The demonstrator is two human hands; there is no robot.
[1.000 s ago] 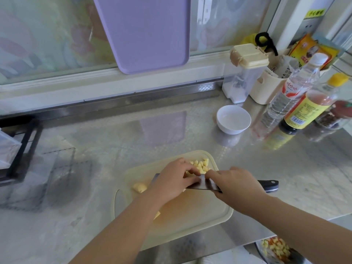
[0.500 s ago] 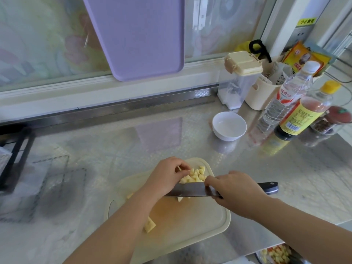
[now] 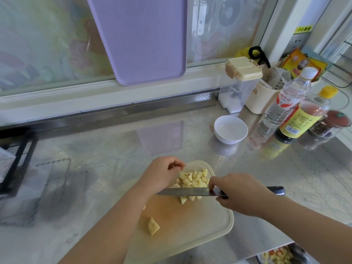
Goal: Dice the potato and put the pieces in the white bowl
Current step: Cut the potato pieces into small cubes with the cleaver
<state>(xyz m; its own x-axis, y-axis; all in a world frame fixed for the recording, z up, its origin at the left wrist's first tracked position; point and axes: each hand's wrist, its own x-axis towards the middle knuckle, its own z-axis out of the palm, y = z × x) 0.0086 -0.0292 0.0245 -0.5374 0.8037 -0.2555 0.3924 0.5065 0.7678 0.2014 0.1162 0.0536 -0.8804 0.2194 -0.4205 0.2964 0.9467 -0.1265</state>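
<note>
The left hand (image 3: pixel 162 175) has come off the potato. A second ago it was pressed down over the blade, steadying what was being cut. Now it sits at the far left of the dice (image 3: pixel 193 180) with its fingers (image 3: pixel 176 165) curled under, and I can't tell whether they hold a piece. The right hand (image 3: pixel 239 194) grips the knife (image 3: pixel 182 191) up by the heel, forefinger and thumb pinching the blade. The blade lies across the near edge of the heap, with a few cubes showing on this side of it.

The dice are bunched in the far right corner of the board (image 3: pixel 200 225), tighter than they were. Chopping of that portion looks finished, and the two hands seem to be herding the pile (blade as scraper, I'd guess).

The bowl (image 3: pixel 230 138) stands on the bench (image 3: pixel 285 178) beyond the board, well apart from it, with no potato in it that I can see. One chunk (image 3: pixel 153 226) lies uncut on the near left of the board, beside the left forearm. It wants dicing too, so there is cutting left as well as the whole transfer.
</note>
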